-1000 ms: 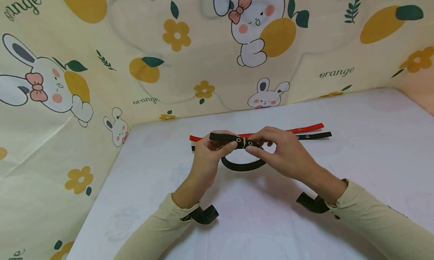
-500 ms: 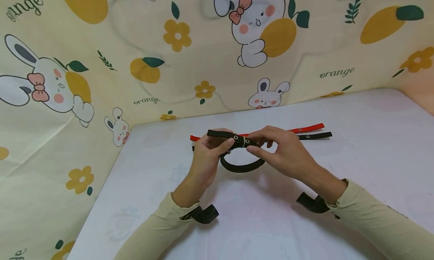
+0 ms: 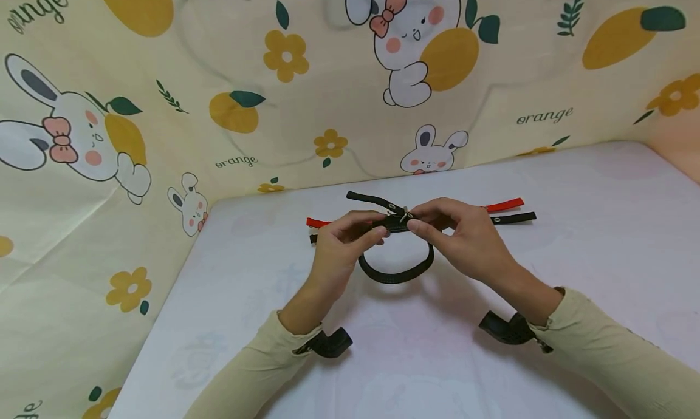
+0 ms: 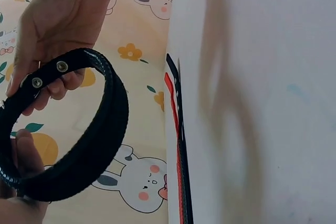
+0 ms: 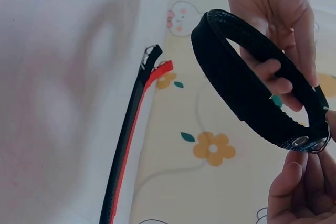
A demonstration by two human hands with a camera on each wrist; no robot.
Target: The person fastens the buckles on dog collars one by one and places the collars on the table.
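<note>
A black buckled collar (image 3: pixel 396 278) with metal eyelets hangs as a closed loop above the table, between both hands. My left hand (image 3: pixel 340 249) grips the band just left of the buckle, thumb in front. At the buckle (image 3: pixel 404 214), my right hand (image 3: pixel 471 238) pinches the strap between thumb and fingers. The strap's loose end (image 3: pixel 363 197) sticks up to the left, away from the band. In the right wrist view, a metal ring and an eyelet (image 5: pixel 300 141) show beside the right fingertips. The right fingers partly hide the buckle.
Behind the hands, a red strap (image 3: pixel 505 205) and another black strap (image 3: pixel 516 218) lie side by side on the white table (image 3: pixel 415 358). Their middles are hidden by the hands. A patterned cloth (image 3: pixel 306 109) rises along the table's back and left edges.
The collar's loose end has swung up from lying nearly level along the band. My left thumb has shifted from the loose end to the band. My right hand has risen slightly.
</note>
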